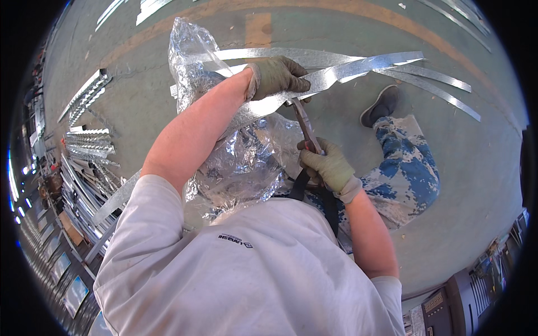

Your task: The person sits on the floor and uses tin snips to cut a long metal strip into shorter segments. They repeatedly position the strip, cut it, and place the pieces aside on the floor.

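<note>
My left hand, in a grey-green work glove, is closed over a shiny flat metal strip that runs from lower left to upper right. Lower down, my right hand, gloved alike, grips a long-handled plier-like hand tool with a reddish handle. The tool's head meets the strip's lower edge just below my left hand; its jaws are mostly hidden. Beneath the strip lies crumpled clear plastic film. More metal strips fan out to the right, behind the held one.
Stacks of metal profiles lie on the green floor at left. My bent leg in blue camouflage trousers and a dark shoe are at right. Other metal lengths lie at the far left, and a dark cabinet-like object stands lower right.
</note>
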A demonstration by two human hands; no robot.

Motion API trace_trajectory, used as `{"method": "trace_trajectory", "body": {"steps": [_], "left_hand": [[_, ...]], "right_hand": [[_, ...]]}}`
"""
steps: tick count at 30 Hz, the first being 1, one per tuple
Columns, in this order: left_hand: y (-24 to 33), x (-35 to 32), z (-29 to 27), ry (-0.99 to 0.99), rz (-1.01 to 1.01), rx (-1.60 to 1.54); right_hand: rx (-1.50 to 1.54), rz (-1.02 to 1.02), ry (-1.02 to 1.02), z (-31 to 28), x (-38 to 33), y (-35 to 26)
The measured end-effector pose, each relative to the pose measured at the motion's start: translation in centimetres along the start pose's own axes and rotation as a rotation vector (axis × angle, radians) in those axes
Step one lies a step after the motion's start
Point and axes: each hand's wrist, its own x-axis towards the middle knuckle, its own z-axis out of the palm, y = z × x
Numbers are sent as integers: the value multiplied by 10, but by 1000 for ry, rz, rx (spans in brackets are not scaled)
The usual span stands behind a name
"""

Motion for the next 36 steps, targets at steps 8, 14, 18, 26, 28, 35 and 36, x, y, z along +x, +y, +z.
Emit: {"method": "trace_trajectory", "body": {"steps": [8, 14, 18, 26, 28, 35, 36], "left_hand": [[-4, 0, 2, -11, 57, 93], [-14, 17, 0, -67, 25, 9], [-13, 10, 5, -104, 47, -99], [-28, 60, -7, -132, 31, 4], [-40, 65, 8, -184, 117, -101], [-35, 56, 12, -136, 45, 53], [-31, 55, 10, -108, 149, 255]], "right_hand": [[-654, -312, 446, 20, 18, 37], [-925, -308, 639, 31, 25, 44], [-976, -241, 703, 41, 16, 39], [-1138, -112, 773, 56, -1, -5], [-1088, -95, 777, 55, -10, 7], [-1036, -69, 746, 53, -12, 17], [-1036, -64, 739, 53, -13, 18]]}}
